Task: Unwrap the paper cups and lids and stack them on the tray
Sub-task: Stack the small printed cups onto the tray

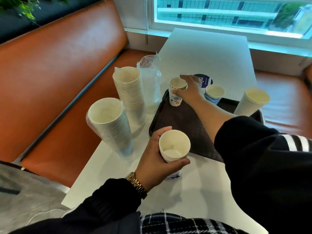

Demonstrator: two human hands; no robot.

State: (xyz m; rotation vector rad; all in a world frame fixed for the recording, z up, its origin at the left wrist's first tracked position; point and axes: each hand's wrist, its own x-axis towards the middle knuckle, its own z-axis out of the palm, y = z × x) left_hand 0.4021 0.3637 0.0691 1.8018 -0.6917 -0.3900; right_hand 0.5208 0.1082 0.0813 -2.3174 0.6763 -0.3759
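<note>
A short stack of patterned paper cups [176,92] stands upright at the far left corner of the dark tray [184,120], and the right hand [189,89] is on it, thumb against the near side and fingers reaching over the rim, curled round the stack. Closer in, the left hand [157,159] grips a second small stack of cups [173,146], fingers wrapped round its side, mouth facing up; it hangs above the white table [202,53], just off the tray's near left corner. A gold watch [136,184] sits on that wrist.

On the tray's far edge stands a blue-striped cup stack [214,95], and at the far right corner a taller plain white stack [251,102] leans a little outward. Behind the right hand, a dark blue round lid with white lettering [205,81] lies on the table, partly hidden.

Left of the tray, two tall stacks of white cups stand on the table in clear plastic sleeves: the nearer one [109,124] and the farther one [130,88]. Just beside the farther one stands a loose clear wrapper [150,81]; what it holds I cannot tell. An orange bench [64,65] runs along the table's left side, and a window [219,12] lies beyond the far end.
</note>
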